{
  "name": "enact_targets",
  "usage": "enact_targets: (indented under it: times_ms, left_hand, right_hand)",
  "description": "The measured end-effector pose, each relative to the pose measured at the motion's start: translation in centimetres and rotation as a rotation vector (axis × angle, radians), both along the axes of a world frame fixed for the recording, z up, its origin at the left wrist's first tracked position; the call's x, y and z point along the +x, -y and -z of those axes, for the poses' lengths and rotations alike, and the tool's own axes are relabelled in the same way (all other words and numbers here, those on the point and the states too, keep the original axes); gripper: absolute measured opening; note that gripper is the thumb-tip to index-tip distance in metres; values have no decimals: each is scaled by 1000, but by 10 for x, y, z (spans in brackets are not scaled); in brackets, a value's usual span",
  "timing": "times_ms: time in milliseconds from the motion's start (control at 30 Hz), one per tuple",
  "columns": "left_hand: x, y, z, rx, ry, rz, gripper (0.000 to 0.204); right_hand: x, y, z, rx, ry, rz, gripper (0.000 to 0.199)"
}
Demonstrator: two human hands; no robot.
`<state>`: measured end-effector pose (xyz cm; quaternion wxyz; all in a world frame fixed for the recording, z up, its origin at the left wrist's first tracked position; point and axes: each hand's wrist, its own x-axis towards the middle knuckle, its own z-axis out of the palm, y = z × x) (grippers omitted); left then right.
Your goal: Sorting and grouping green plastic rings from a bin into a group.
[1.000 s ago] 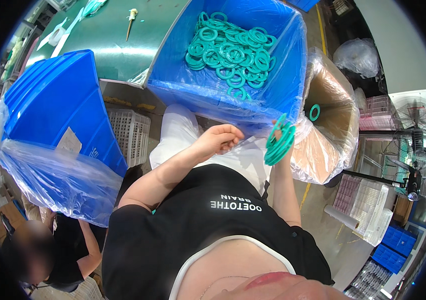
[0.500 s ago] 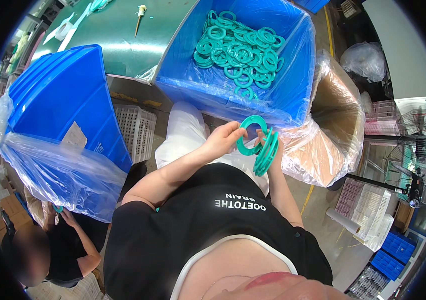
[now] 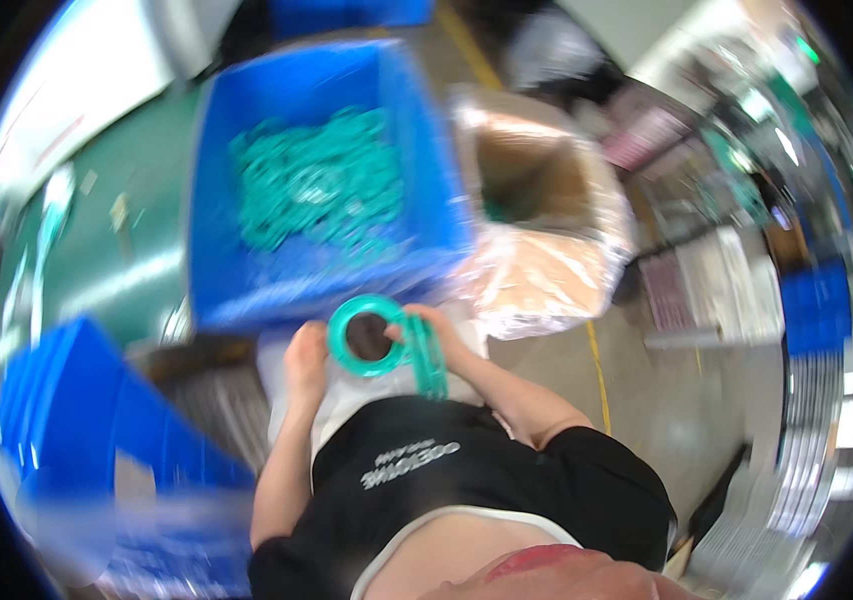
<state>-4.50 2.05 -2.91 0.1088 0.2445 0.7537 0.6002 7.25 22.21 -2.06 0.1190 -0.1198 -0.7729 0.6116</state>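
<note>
The frame is blurred by motion. Nearest, the left hand (image 3: 306,362) and right hand (image 3: 433,335) meet just above the lap. Between them a green ring (image 3: 368,335) faces the camera, its rim pinched by fingers of both hands. A stack of rings (image 3: 429,362) hangs on the right hand at 4 o'clock of that ring. Farther, at 12 o'clock, a blue bin (image 3: 426,200) holds loose green rings. At 2 o'clock stands a bag-lined box (image 3: 546,270).

Blurred, perhaps bag-lined cardboard box (image 3: 536,200)
</note>
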Motion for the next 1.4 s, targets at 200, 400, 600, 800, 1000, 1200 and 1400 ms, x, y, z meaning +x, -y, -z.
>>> enact_targets:
  times_ms: [200,400,600,800,1000,1200,1400]
  left_hand:
    - [-6,10,-20,407,985,169,16]
    - [19,-15,-24,421,1061,323,15]
    - [37,-21,-46,103,408,242,39]
    - [32,-18,-68,-119,-233,275,38]
    - [21,-19,-68,-186,-448,122,8]
    - [3,-4,-42,-157,11,157,11]
    - [21,13,-39,92,978,456,16]
  right_hand:
    - [-5,-94,-31,-963,-492,534,28]
    - [-5,-40,-6,-51,19,357,26]
    - [-11,2,26,76,104,63,19]
    - [-8,1,5,-212,273,-279,13]
    - [-1,-6,27,-660,245,-256,33]
    - [6,-2,0,-756,163,-52,32]
    - [1,-7,5,-361,126,-159,23]
